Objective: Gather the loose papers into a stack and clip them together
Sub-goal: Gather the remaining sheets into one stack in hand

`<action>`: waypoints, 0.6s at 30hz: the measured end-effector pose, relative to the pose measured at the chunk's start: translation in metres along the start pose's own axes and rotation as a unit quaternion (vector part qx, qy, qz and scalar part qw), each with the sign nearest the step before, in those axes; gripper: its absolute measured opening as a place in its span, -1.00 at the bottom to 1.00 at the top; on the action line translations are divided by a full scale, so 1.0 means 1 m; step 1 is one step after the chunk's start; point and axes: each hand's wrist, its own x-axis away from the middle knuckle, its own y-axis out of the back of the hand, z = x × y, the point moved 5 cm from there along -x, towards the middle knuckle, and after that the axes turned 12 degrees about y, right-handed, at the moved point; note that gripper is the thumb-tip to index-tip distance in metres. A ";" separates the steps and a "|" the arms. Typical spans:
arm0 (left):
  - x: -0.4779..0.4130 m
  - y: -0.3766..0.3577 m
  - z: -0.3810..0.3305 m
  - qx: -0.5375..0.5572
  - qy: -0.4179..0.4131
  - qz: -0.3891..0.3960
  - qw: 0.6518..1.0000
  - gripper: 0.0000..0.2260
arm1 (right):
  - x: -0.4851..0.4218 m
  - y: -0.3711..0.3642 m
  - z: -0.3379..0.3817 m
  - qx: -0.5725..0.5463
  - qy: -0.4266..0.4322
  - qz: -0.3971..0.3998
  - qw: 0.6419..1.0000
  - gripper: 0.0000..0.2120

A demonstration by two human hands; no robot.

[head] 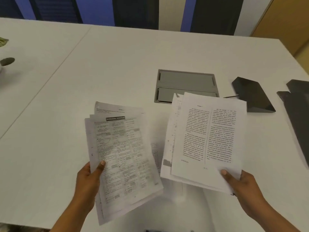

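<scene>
My left hand grips a fanned bundle of printed form sheets by its lower left edge, thumb on top, lifted above the white table. My right hand holds a second bundle of white pages at its lower right corner; the top page carries two columns of text. The two bundles are side by side, a small gap between them. Another sheet lies flat on the table under that gap, mostly hidden. No clip is clearly visible.
A grey cable hatch is set into the table behind the papers. A dark wedge-shaped object and a dark flat item lie at the right. A small round dark thing sits at the far left edge.
</scene>
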 end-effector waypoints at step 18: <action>0.050 -0.111 -0.007 0.012 0.053 0.150 0.987 -0.86 | 0.010 -0.074 0.027 -0.091 -0.030 0.121 0.988 -0.77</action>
